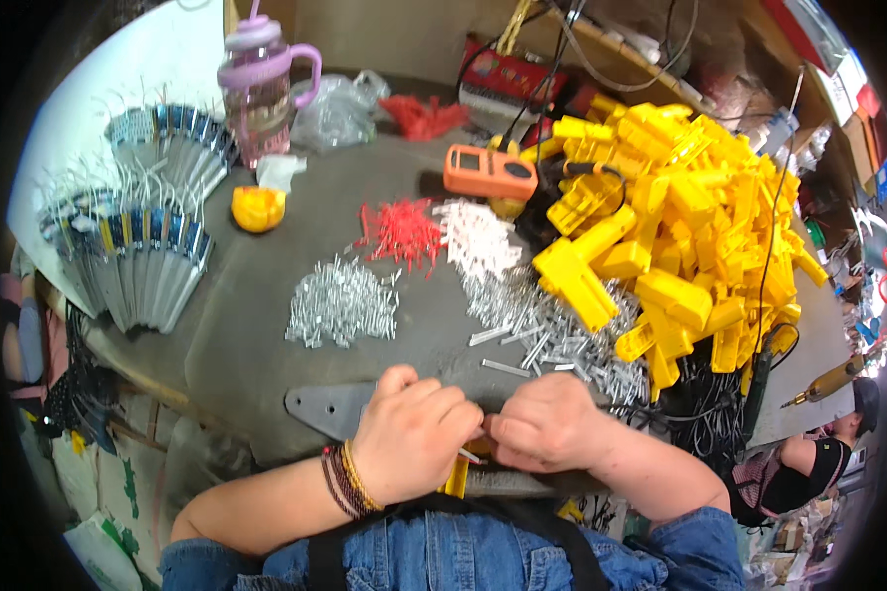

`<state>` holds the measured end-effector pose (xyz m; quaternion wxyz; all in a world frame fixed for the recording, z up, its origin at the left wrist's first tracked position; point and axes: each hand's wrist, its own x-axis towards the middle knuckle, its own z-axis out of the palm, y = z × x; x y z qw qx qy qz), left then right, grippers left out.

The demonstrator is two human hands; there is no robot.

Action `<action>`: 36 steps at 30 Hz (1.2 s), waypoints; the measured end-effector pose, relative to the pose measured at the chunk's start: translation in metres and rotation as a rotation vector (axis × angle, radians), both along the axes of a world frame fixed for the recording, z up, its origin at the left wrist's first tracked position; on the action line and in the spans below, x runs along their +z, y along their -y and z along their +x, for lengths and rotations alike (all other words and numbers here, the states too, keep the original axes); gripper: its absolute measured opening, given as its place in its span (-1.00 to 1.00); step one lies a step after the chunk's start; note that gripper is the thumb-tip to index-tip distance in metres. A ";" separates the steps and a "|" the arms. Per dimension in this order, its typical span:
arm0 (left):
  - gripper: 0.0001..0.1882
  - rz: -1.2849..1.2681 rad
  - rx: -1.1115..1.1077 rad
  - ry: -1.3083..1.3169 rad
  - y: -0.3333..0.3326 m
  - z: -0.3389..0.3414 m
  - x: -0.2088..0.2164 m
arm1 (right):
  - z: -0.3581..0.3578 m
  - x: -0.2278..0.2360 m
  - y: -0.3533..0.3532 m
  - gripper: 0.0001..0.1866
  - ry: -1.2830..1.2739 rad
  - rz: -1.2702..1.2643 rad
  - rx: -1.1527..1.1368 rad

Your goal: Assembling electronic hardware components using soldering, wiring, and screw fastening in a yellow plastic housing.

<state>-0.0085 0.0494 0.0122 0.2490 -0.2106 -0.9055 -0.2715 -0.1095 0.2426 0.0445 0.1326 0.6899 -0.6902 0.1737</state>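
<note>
My left hand (414, 433) and my right hand (545, 424) meet close together at the table's near edge, fingers curled and pinching. What they pinch is mostly hidden by the fingers. A thin pale tip (471, 456) pokes out between them, and a yellow plastic piece (456, 479) shows just below; whether it is held I cannot tell. Beside my left hand lies a grey metal plate (327, 408) with small holes, partly covered by that hand. Ahead are piles of short silvery metal pieces (342, 303), red pieces (404, 232) and white pieces (479, 239).
Yellow plastic housings (675, 236) are heaped at the right, above longer metal strips (562, 335) and black cables (705, 409). An orange meter (490, 172), a pink-lidged bottle (259, 89) and an orange-yellow cup-like piece (258, 209) stand farther back. Fanned wired boards (133, 251) lie left. A screwdriver (826, 380) lies far right.
</note>
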 end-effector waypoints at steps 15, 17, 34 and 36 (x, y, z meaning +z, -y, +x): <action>-0.12 -0.151 -0.098 0.253 0.067 0.026 0.005 | -0.013 0.039 0.002 -0.74 -0.094 0.180 -0.023; -0.12 -0.132 -0.093 0.200 0.071 0.019 -0.003 | -0.029 0.056 0.006 -0.75 -0.170 0.228 -0.054; -0.40 0.321 -0.339 0.039 0.128 0.004 -0.037 | -0.231 0.210 0.170 -0.78 -0.611 0.164 -0.680; -0.45 0.321 -0.357 0.087 0.129 0.002 -0.042 | -0.252 0.219 0.198 -0.75 -0.539 0.050 -0.735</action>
